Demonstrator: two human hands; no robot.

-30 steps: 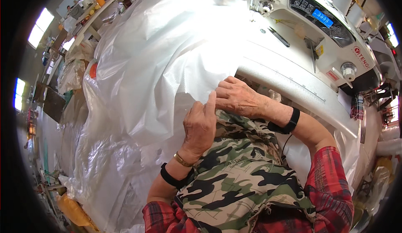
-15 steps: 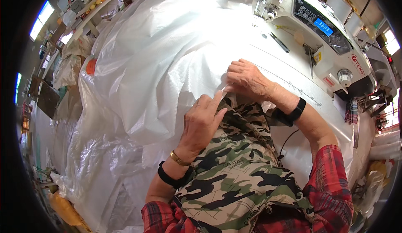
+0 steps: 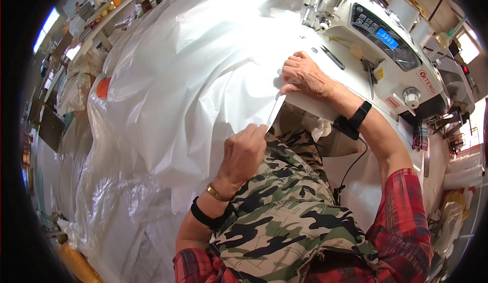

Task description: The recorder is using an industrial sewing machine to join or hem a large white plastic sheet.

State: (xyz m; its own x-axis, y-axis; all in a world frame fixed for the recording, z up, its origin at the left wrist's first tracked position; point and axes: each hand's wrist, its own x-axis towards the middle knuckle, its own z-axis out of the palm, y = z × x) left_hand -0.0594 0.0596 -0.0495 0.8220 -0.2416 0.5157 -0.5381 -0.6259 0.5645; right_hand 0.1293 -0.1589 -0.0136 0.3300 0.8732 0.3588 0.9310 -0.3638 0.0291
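A large sheet of white, slightly shiny fabric (image 3: 193, 95) spreads in folds over the table and hangs toward me on the left. Its near edge is turned into a narrow folded strip stretched between my two hands. My left hand (image 3: 241, 153) pinches the lower end of that strip, above my camouflage apron (image 3: 300, 217). Further up, beside the sewing machine's bed, my right hand (image 3: 306, 77) is closed on the other end, thumb along the edge. The sewing machine (image 3: 386, 34) stands at the upper right, its needle area (image 3: 307, 26) beyond my right hand.
Dark thread snips (image 3: 333, 58) lie on the machine bed under the arm. Thread cones (image 3: 404, 8) stand behind the machine. Crumpled clear plastic (image 3: 117, 201) covers the left side. A cluttered shelf (image 3: 114, 16) runs along the far left. A black cable (image 3: 356, 163) hangs near my right forearm.
My right hand has moved up and away from my left along the fabric edge, so the folded strip now stretches between them. The left hand has shifted slightly down.
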